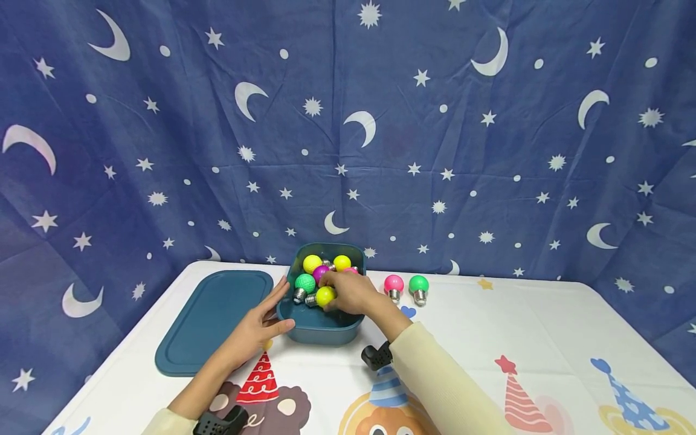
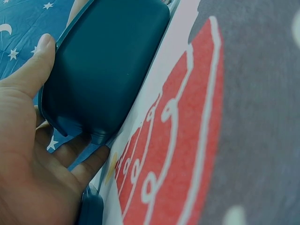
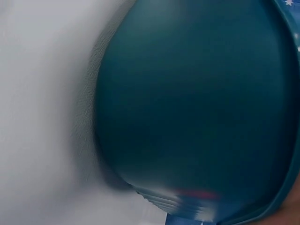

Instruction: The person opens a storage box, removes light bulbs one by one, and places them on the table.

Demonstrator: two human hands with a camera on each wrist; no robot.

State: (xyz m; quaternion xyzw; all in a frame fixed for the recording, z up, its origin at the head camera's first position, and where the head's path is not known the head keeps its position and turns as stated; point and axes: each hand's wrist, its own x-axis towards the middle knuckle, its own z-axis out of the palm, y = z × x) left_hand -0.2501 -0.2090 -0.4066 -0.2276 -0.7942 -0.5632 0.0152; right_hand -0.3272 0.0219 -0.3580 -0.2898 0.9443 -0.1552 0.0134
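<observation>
The right hand [image 1: 350, 293] is reaching into the dark teal plastic bin [image 1: 321, 337], its grip pinching the yellow light bulb [image 1: 326, 296] between thumb and fingers, while that bulb's metal screw base is pointing left, just beside the base of the green textured bulb [image 1: 305, 283]. The left hand [image 1: 260, 329] is bracing the near left corner of the bin, its grip spreading loosely, with the thumb resting by the near wall and the fingers lying along the left side. Farther back in the bin, two more yellow bulbs [image 1: 312, 263] [image 1: 342, 263] and a purple bulb [image 1: 321, 273] are lying close together, and a pink bulb [image 1: 351, 270] is showing only partly past the right hand. The bin is standing on the white patterned tabletop [image 1: 462, 338]; a matching teal lid [image 1: 217, 320] is lying flat to its left. On the right, a loose pink bulb [image 1: 394, 283] and a loose green bulb [image 1: 419, 284] are lying side by side, their bases facing the person. Behind everything, a blue moon-and-star curtain [image 1: 337, 121] is hanging
</observation>
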